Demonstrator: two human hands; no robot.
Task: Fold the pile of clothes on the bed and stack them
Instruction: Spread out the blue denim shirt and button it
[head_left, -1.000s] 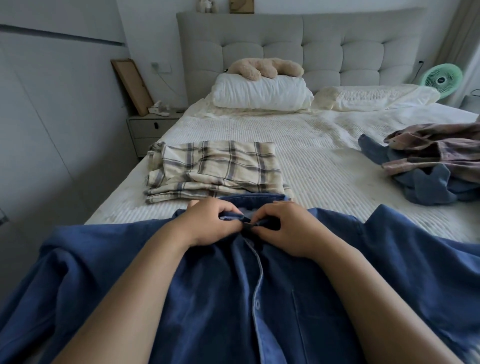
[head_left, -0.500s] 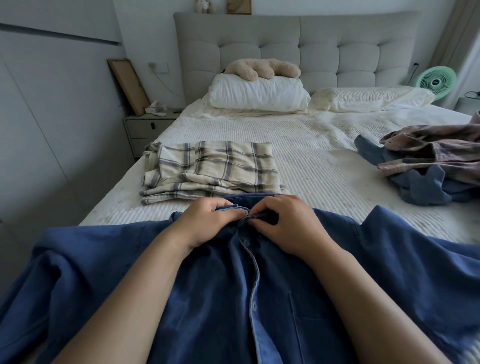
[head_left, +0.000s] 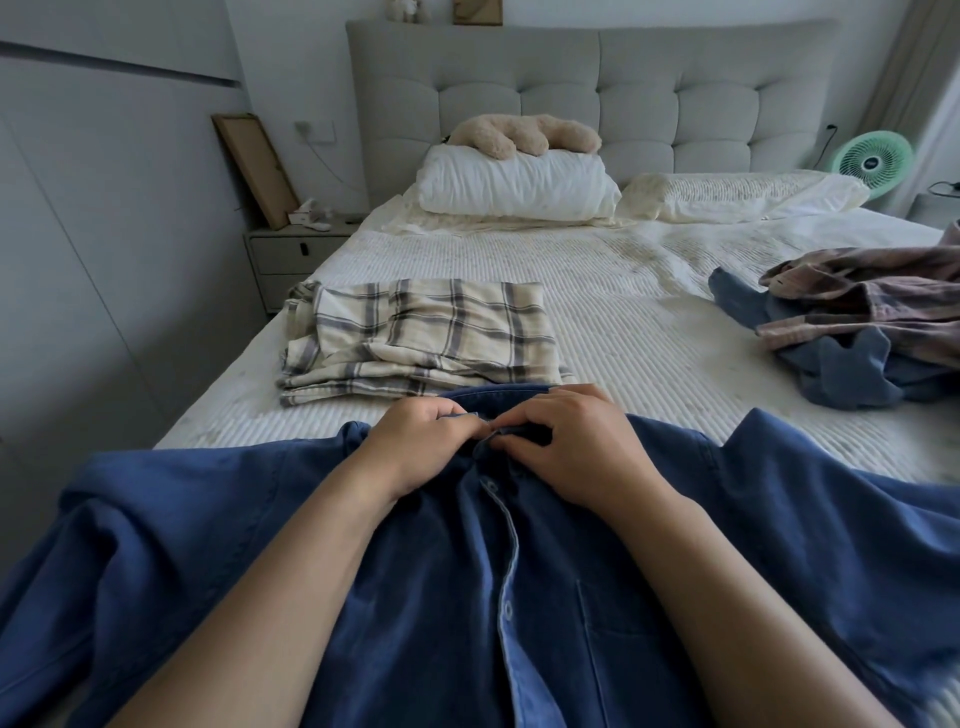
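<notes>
**Top button at the collar, fold not started**

Bed (head_left: 623, 322) carries everything. Blue shirt (head_left: 426, 597) lies flat, front up, under both forearms, sleeves spread, probably so it folds square. Folded plaid stack (head_left: 415, 338) sits just beyond the hands. Unfolded pile (head_left: 857, 332) lies far right of the right hand. Left hand (head_left: 415, 447) and right hand (head_left: 576, 447) both pinch the collar edges together, likely buttoning.

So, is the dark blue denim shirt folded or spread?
Spread: the dark blue denim shirt lies flat, sleeves out to both sides, both hands pinching its collar.
</notes>
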